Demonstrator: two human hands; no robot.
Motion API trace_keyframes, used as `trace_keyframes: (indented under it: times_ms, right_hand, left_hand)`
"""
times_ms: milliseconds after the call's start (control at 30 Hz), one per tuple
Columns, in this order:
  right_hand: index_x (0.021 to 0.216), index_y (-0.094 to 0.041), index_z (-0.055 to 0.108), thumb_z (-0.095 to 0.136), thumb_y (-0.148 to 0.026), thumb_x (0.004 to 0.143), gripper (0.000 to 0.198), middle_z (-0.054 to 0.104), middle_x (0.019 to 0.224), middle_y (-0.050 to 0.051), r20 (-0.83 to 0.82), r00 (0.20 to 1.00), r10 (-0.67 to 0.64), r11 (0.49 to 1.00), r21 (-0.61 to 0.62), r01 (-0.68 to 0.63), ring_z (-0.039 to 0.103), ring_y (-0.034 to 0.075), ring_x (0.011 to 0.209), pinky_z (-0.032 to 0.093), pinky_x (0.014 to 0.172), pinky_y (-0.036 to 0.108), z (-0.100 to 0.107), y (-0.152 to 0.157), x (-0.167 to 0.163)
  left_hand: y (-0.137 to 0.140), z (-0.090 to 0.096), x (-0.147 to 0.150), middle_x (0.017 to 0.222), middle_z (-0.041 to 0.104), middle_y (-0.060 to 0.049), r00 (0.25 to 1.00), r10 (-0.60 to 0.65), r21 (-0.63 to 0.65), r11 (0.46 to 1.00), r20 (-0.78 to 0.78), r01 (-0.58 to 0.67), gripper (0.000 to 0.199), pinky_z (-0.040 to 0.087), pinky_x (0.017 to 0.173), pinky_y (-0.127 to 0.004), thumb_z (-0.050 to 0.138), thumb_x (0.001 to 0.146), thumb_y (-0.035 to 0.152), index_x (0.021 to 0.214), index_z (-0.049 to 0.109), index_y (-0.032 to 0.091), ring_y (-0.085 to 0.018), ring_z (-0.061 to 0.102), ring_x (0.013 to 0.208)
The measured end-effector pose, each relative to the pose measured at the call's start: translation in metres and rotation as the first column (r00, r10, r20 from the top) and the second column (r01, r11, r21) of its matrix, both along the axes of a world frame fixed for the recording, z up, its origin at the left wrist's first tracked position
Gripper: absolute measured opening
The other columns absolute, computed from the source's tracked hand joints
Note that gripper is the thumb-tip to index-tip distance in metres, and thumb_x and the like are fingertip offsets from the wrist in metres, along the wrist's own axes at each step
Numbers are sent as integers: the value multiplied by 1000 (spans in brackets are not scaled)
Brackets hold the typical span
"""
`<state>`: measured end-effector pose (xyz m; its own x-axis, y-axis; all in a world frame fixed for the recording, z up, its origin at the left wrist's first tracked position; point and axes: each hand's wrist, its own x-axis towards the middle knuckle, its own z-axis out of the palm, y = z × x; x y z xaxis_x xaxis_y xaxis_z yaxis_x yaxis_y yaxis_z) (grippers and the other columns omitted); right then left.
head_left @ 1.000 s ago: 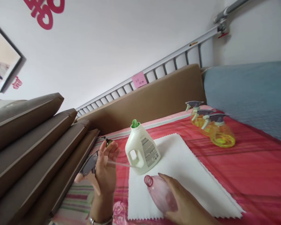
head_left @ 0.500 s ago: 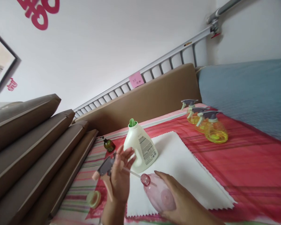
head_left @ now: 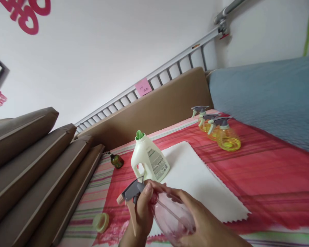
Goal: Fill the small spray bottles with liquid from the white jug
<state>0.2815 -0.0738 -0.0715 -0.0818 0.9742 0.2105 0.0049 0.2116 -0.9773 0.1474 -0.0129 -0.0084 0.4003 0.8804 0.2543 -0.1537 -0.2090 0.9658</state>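
Observation:
My left hand [head_left: 144, 206] is closed around the collar of a grey and pink trigger sprayer head [head_left: 132, 191], at the neck of a pink clear bottle [head_left: 171, 214]. The sprayer's tube runs down inside the bottle. My right hand [head_left: 198, 212] wraps the bottle's body from the right, tilting it with the neck toward the upper left. Fingers hide the joint between sprayer and neck. Just beyond stands a white detergent jug [head_left: 150, 157] with a green spout, on a white scalloped-edge mat [head_left: 203, 185].
Three spray bottles [head_left: 228, 139] with yellow liquid stand at the right. A small dark green pump bottle [head_left: 116, 160] is at the left rear, and a pale green cap [head_left: 101, 222] lies front left. Brown cushions [head_left: 41, 178] line the left side; a blue padded surface [head_left: 267, 99] borders the right.
The sprayer tube, only just in the neck before, has gone deep into the bottle. My left hand has moved right and down, bringing the sprayer head to the neck.

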Motion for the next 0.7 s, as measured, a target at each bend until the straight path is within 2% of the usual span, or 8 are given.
trace_keyframes:
  times_ms: [133, 267, 367, 500, 633, 700]
  right_hand:
    - [124, -23, 48, 75, -10, 47, 83, 55, 123, 6, -172, 974, 145, 981, -103, -164, 49, 27, 114, 39, 97, 36, -7, 3, 5]
    - [125, -22, 49, 77, -14, 48, 82, 55, 124, 5, -317, 915, 251, 957, -64, -285, 48, 26, 115, 37, 99, 36, -9, 6, 8]
    - [127, -23, 48, 77, -13, 48, 84, 58, 120, 3, -339, 908, 248, 955, -74, -289, 51, 25, 110, 38, 97, 36, -6, 4, 7]
    - [129, -28, 46, 77, -7, 47, 90, 59, 119, 1, -312, 933, 179, 969, -106, -222, 53, 25, 106, 40, 94, 35, -5, 2, 3]
    - [128, -28, 47, 79, -6, 47, 90, 58, 120, 1, -413, 885, 213, 966, -46, -254, 51, 25, 111, 39, 95, 34, -10, 3, 1]
    - [125, -27, 51, 78, -5, 46, 86, 60, 117, 1, -468, 850, 242, 953, -48, -298, 49, 26, 113, 40, 94, 33, -11, 4, 2]
  left_hand:
    - [-5, 7, -2, 70, 68, -9, 995, -102, 7, 995, -17, 102, 29, 45, 86, -43, 47, 85, 28, 65, 63, 14, -25, 64, 78]
    - [-6, 8, -5, 68, 67, -10, 992, -123, -30, 992, -16, 123, 26, 47, 80, -41, 50, 83, 30, 64, 62, 15, -27, 63, 80]
    - [-6, 7, -5, 61, 64, -10, 999, -53, -53, 997, -6, 53, 29, 49, 73, -40, 55, 80, 33, 58, 62, 16, -29, 63, 79]
    - [-5, 2, -4, 56, 59, -6, 995, 86, -93, 992, 47, -81, 28, 49, 71, -40, 61, 75, 33, 52, 60, 16, -28, 63, 74]
    - [-8, 2, -1, 58, 57, -5, 993, 82, -134, 989, 90, -70, 22, 50, 71, -39, 64, 72, 32, 56, 61, 17, -28, 63, 78]
    - [-11, 4, 0, 56, 56, -6, 995, 61, -143, 988, 76, -50, 25, 50, 70, -39, 64, 73, 32, 53, 60, 16, -28, 63, 78]
